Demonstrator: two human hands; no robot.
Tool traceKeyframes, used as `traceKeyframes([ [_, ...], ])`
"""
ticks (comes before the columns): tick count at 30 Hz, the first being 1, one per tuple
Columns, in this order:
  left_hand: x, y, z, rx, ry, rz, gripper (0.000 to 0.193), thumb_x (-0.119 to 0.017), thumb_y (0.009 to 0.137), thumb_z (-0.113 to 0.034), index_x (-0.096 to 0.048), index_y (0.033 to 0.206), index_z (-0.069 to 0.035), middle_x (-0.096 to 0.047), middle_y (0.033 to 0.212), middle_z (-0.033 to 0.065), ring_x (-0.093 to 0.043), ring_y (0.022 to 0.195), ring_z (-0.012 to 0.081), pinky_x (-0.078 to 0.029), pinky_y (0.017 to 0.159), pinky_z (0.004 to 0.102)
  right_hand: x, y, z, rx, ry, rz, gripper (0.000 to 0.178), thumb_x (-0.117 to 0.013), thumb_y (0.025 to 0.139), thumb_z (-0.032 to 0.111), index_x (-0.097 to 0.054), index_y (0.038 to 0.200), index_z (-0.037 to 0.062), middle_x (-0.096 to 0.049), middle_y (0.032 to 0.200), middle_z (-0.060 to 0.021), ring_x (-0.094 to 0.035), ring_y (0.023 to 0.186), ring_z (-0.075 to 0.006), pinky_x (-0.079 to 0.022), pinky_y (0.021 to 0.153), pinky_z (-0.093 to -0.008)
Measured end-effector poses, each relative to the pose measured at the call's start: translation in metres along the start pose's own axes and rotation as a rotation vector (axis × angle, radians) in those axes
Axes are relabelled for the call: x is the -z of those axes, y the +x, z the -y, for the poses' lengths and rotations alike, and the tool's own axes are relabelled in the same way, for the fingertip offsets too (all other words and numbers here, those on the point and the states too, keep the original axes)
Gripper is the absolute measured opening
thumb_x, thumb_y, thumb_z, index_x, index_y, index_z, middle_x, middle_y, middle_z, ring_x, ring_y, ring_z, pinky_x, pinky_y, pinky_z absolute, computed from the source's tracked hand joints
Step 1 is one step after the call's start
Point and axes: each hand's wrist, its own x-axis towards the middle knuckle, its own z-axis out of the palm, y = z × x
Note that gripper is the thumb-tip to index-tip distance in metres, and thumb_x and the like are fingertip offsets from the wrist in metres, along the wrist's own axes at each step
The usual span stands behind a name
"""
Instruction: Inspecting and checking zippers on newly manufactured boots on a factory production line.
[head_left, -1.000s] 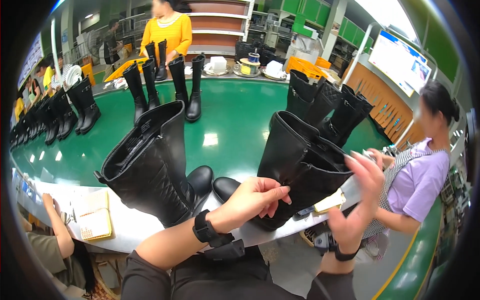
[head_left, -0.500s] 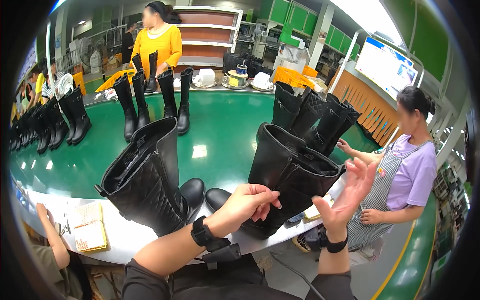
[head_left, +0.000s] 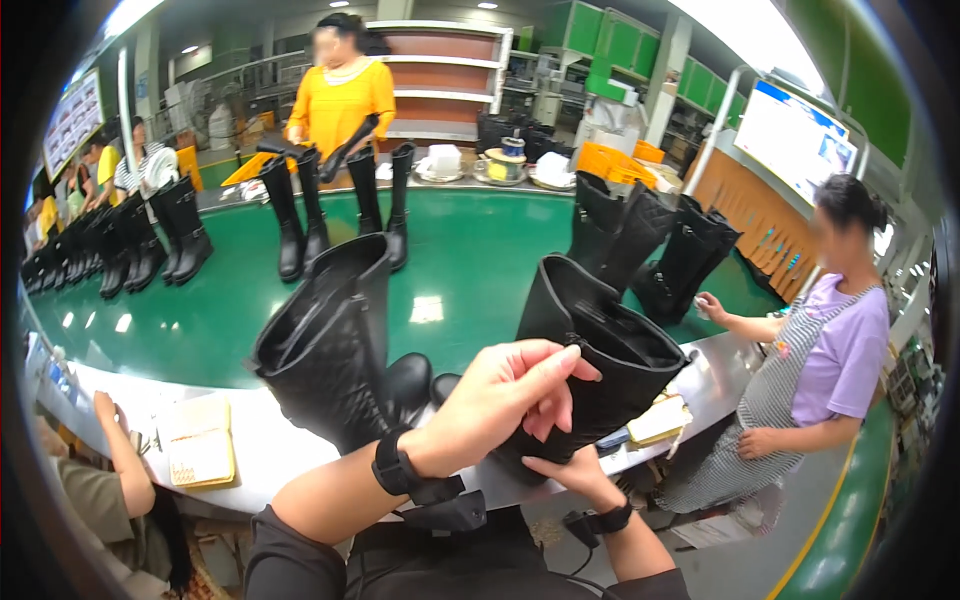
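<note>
Two tall black boots stand at the near edge of a green conveyor belt [head_left: 470, 250]. My left hand [head_left: 505, 395], with a black wristband, is raised in front of the right boot [head_left: 625, 350], and its thumb and fingers close on the near side of the shaft. My right hand [head_left: 565, 470] is lower, under the same boot, gripping the bottom of the shaft from below. The other boot [head_left: 330, 360], quilted and leaning left, stands free just left of my hands, its toe next to the held boot.
A person in a purple top and striped apron [head_left: 840, 350] works at the right beside several black boots [head_left: 650, 240]. A person in yellow [head_left: 345, 90] stands at the far side behind upright boots [head_left: 300, 210]. A notebook [head_left: 200, 450] lies on the white edge; another person's arm [head_left: 120, 450] reaches in lower left.
My right hand, raised and open at the right before, has dropped under the right boot and taken hold of it. My left hand stays at the shaft.
</note>
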Motion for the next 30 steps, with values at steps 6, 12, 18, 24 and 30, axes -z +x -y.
traceKeyframes([
  [6,0.013,-0.087,-0.032,-0.074,0.352,0.078,0.025,-0.049,0.097,-0.014,-0.065,0.101,0.004,-0.066,0.088,0.008,-0.061,0.078,0.0153,-0.048,0.072,0.0275,0.004,0.005,-0.014,-0.243,0.075,0.239,0.078,-0.085,0.065,0.012,-0.046,0.131,-0.003,-0.05,0.132,-0.0109,-0.046,0.122,-0.0205,-0.037,0.103,-0.0336],
  [12,-0.019,-0.137,-0.085,-0.89,0.418,0.387,0.023,-0.044,0.093,-0.006,-0.064,0.097,0.005,-0.065,0.094,0.0157,-0.059,0.083,0.0294,-0.047,0.076,0.038,-0.033,0.002,-0.019,-0.218,0.125,0.097,0.064,-0.085,0.066,0.011,-0.055,0.12,-0.0046,-0.059,0.117,-0.0078,-0.054,0.106,-0.0172,-0.043,0.094,-0.0313],
  [18,-0.033,-0.166,-0.083,-0.873,0.519,0.541,0.022,-0.045,0.09,-0.007,-0.061,0.101,0.004,-0.063,0.099,0.0156,-0.057,0.088,0.0292,-0.045,0.08,0.0385,-0.071,-0.007,-0.002,-0.368,0.19,0.106,0.063,-0.084,0.065,0.006,-0.054,0.12,-0.0021,-0.059,0.115,-0.0062,-0.054,0.106,-0.0178,-0.042,0.095,-0.0319],
  [24,-0.035,-0.174,-0.069,-0.829,0.572,0.587,0.024,-0.046,0.087,-0.007,-0.058,0.105,0.004,-0.06,0.103,0.0155,-0.055,0.092,0.0289,-0.042,0.083,0.0391,-0.073,-0.011,-0.001,-0.348,0.082,0.065,0.059,-0.082,0.069,0.01,-0.055,0.119,-0.0037,-0.059,0.115,-0.0084,-0.055,0.107,-0.0183,-0.043,0.094,-0.0308],
  [30,-0.033,-0.18,-0.066,-0.808,0.622,0.529,0.029,-0.046,0.084,-0.008,-0.055,0.109,0.003,-0.058,0.107,0.0154,-0.053,0.097,0.0287,-0.039,0.087,0.0397,-0.076,-0.01,0.0,-0.381,0.17,0.082,0.06,-0.082,0.069,0.008,-0.054,0.121,-0.0035,-0.059,0.116,-0.009,-0.055,0.108,-0.0188,-0.043,0.094,-0.0308],
])
